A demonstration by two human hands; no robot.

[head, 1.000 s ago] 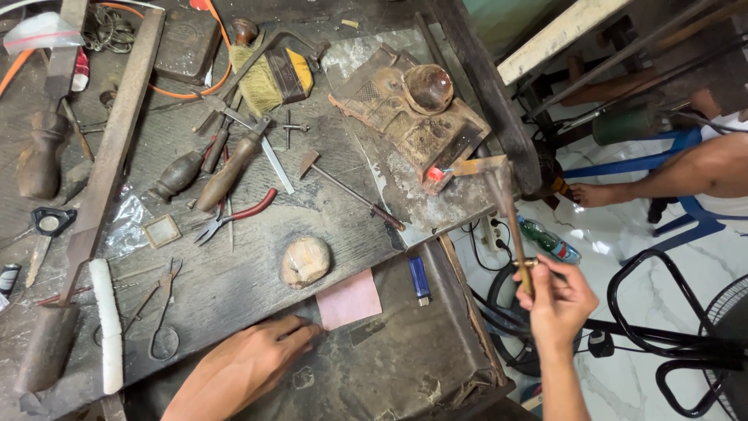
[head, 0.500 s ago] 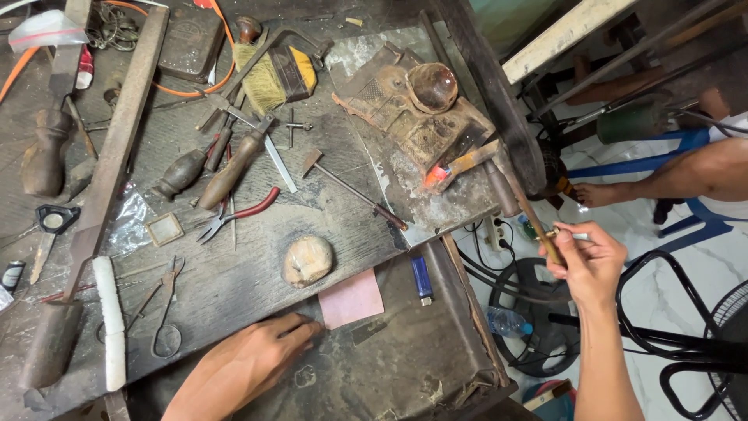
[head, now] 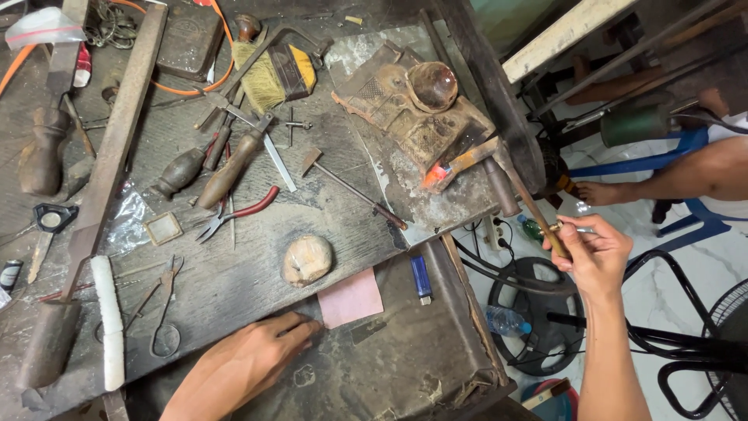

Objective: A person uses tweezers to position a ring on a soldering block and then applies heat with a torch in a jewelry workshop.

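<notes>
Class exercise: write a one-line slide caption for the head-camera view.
Left hand rests on the cluttered workbench beside a pink paper square; right hand holds a thin torch-like tool off the bench edge.

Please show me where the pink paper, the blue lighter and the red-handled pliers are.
pink paper [head: 351, 298], head view, middle of the sheet.
blue lighter [head: 421, 276], head view, middle of its blue body.
red-handled pliers [head: 253, 207], head view, on the upper red handle.
</notes>
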